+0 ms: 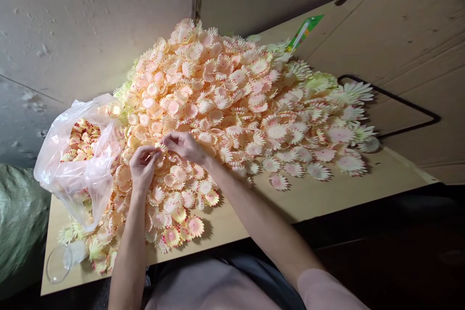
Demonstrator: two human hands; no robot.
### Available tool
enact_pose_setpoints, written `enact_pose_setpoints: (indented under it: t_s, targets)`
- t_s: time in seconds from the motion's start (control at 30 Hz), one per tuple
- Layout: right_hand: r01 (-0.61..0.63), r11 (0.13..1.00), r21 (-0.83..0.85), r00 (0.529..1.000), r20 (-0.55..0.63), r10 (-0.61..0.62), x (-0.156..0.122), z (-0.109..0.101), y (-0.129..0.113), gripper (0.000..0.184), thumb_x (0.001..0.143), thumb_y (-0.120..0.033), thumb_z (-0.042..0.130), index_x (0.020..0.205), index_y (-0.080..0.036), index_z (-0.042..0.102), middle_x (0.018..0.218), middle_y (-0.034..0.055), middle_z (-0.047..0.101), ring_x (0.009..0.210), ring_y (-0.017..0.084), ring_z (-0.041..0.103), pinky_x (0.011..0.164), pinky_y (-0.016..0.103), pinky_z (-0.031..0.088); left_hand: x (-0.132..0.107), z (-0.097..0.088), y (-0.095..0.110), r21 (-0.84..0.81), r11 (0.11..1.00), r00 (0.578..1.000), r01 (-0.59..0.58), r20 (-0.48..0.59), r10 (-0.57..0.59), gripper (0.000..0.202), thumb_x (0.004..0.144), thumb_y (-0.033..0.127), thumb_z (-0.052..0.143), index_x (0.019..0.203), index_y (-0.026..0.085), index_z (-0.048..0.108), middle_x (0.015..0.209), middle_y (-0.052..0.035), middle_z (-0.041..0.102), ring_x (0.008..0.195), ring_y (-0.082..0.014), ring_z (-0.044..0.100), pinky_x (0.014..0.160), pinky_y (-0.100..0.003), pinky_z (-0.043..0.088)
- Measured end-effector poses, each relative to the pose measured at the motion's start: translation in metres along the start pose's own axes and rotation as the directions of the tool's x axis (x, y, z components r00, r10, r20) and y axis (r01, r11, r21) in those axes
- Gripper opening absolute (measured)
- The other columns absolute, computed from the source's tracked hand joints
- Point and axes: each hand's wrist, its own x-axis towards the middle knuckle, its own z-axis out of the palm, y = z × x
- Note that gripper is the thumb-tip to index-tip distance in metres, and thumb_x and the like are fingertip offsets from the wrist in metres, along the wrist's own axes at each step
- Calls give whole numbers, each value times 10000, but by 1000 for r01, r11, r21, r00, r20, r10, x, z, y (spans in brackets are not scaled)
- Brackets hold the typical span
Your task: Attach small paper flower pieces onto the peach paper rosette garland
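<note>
A large heap of pale pink and cream artificial flower petal discs (218, 101), with fringed edges and some red tips, covers much of the table. Over the heap's near left part, my left hand (143, 167) pinches a small petal disc (161, 146) between thumb and fingers. My right hand (187, 147) meets it from the right, its fingertips pressed together at the disc's edge. What else lies between the fingertips is too small to make out. Left of my hands, a translucent plastic bag (54, 150) stands open, holding smaller red-tipped yellow flower pieces (85, 140).
At the table's near left corner lies a clear round cup (58, 264). A green packet (305, 31) leans at the back right, and a black metal loop (407, 97) rests against the panel behind. A green sack (22, 227) bulges beside the table (308, 201) at left.
</note>
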Motion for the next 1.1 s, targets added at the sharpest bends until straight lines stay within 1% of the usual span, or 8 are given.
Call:
enact_pose_setpoints:
  t_s: [0.13, 0.3, 0.53, 0.6, 0.73, 0.9, 0.97, 1.1]
  targets:
    - [12, 995, -100, 995, -101, -23, 0, 4, 4, 405, 607, -436, 848, 781, -131, 646, 707, 7, 622, 623, 109, 556, 588, 236, 450, 1, 1, -1, 12, 998, 998, -58, -2, 58, 193, 707, 268, 792, 833, 173, 680, 834, -18, 645, 761, -93, 617, 709, -201, 519]
    - [36, 990, -137, 960, -270, -72, 4, 4, 14, 363, 719, -479, 750, 692, -158, 581, 582, -25, 550, 520, 92, 485, 505, 230, 391, -1, 7, 4, -30, 999, 999, -44, -8, 44, 187, 710, 224, 787, 820, 181, 642, 836, -3, 633, 770, -83, 631, 712, -192, 537]
    - [23, 991, -135, 913, -400, -75, 4, 13, 15, 362, 719, -475, 752, 680, -166, 566, 592, -10, 585, 514, 104, 530, 505, 237, 421, -2, 9, 1, -41, 998, 998, -57, -32, 55, 216, 721, 229, 776, 816, 183, 588, 902, -21, 656, 769, -89, 661, 710, -218, 560]
    - [10, 994, -111, 883, -465, -61, 6, 7, 13, 362, 733, -488, 736, 712, -174, 558, 592, -6, 599, 500, 113, 549, 490, 242, 436, -2, 7, 2, -43, 997, 998, -60, -37, 59, 226, 723, 233, 775, 809, 181, 573, 901, -23, 664, 774, -93, 666, 704, -217, 561]
    - [15, 997, -78, 777, -626, -60, 8, -16, 7, 375, 748, -511, 717, 724, -191, 524, 545, -19, 584, 454, 118, 543, 447, 244, 430, -3, 1, 5, -11, 997, 991, -80, -109, 79, 229, 723, 257, 778, 813, 179, 583, 909, -32, 664, 819, -111, 665, 691, -212, 554]
    - [93, 984, -151, 865, -477, -154, 9, -16, 7, 373, 675, -490, 787, 689, -163, 607, 546, -47, 514, 476, 69, 440, 449, 214, 351, 2, -2, 3, 136, 974, 977, -182, -90, 195, 203, 733, 251, 773, 912, 195, 694, 1046, -62, 641, 1012, -161, 631, 880, -298, 533]
    - [81, 990, -119, 904, -409, -123, 8, -9, 6, 370, 649, -483, 806, 683, -155, 639, 532, -51, 500, 467, 61, 412, 444, 215, 342, 3, -3, 2, 231, 942, 959, -245, -85, 270, 164, 732, 248, 774, 881, 197, 728, 1062, -70, 636, 1055, -180, 612, 937, -330, 510]
    - [-9, 1000, 13, 972, -233, 12, 4, -2, 0, 364, 648, -475, 804, 757, -139, 717, 555, -13, 614, 471, 92, 522, 456, 230, 436, 1, 0, 3, 222, 934, 952, -279, -65, 300, 161, 739, 258, 773, 887, 201, 747, 928, -56, 647, 836, -142, 620, 786, -289, 538]
